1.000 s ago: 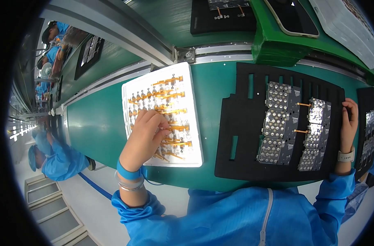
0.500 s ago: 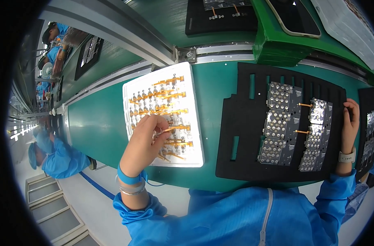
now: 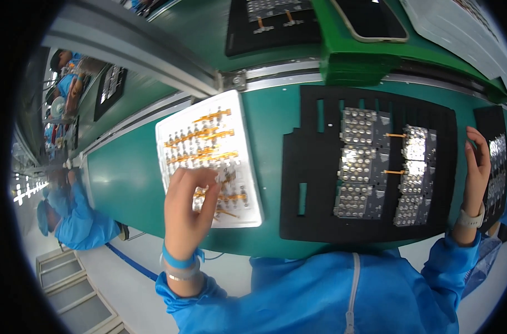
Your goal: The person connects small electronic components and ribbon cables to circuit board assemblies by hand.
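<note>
My left hand (image 3: 188, 209) is over the white tray (image 3: 252, 206), thumb and forefinger pinched. A small blurred orange-brown flex cable (image 3: 229, 178) shows at the fingertips; motion smears its outline. Rows of orange flex cables (image 3: 212, 133) with small metal ends lie in the tray, some hidden by the hand. To the right lies a black slotted board (image 3: 317, 167) with two columns of dark circuit boards (image 3: 358, 163) with shiny round dots. Two orange strips (image 3: 395, 172) bridge the columns. Just off its right edge, my right hand (image 3: 477, 167) has its fingers apart, holding nothing.
A green stand (image 3: 353, 64) carries a phone (image 3: 370, 22) at the back. Metal rails (image 3: 281, 72) run behind the green work surface (image 3: 122, 172). Another black board (image 3: 494, 189) lies at far right, one more beyond the rail. Co-workers in blue (image 3: 89, 217) are at left.
The whole view has shifted, moving the trays left in the picture. My left hand has pulled a flex cable from its row. My right hand has come slightly off the black board's edge.
</note>
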Motion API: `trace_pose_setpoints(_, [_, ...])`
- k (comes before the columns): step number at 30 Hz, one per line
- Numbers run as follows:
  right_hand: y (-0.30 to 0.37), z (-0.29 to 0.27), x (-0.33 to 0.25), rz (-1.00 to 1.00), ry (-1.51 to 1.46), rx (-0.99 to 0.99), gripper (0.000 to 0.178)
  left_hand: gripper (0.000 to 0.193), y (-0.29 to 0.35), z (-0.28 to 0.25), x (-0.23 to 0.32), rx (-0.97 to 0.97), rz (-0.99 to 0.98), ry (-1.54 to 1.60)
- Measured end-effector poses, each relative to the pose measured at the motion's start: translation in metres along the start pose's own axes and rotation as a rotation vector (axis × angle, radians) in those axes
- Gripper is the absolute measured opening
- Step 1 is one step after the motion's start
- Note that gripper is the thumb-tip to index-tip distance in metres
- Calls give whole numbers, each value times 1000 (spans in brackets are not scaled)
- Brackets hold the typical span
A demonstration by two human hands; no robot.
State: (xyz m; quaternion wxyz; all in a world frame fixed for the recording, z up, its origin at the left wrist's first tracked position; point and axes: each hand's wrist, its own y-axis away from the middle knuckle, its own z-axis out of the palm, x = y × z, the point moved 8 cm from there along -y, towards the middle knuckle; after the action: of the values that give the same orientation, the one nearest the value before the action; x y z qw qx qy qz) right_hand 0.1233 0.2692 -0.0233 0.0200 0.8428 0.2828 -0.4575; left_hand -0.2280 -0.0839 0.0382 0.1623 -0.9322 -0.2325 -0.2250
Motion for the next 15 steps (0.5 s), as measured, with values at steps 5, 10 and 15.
trace_pose_setpoints(5, [56, 85, -103, 232, -632, -488, 19, 24, -2, 23, 103, -184, 377, 42])
trace_pose_setpoints(10, [147, 167, -134, 959, -1259, -1327, 44, 24, 36, 60, 180, 58, 1060, -51])
trace_pose_setpoints(15, [152, 153, -130, 898, -1334, -1461, 31, 20, 51, 77, 191, 156, 1210, -148])
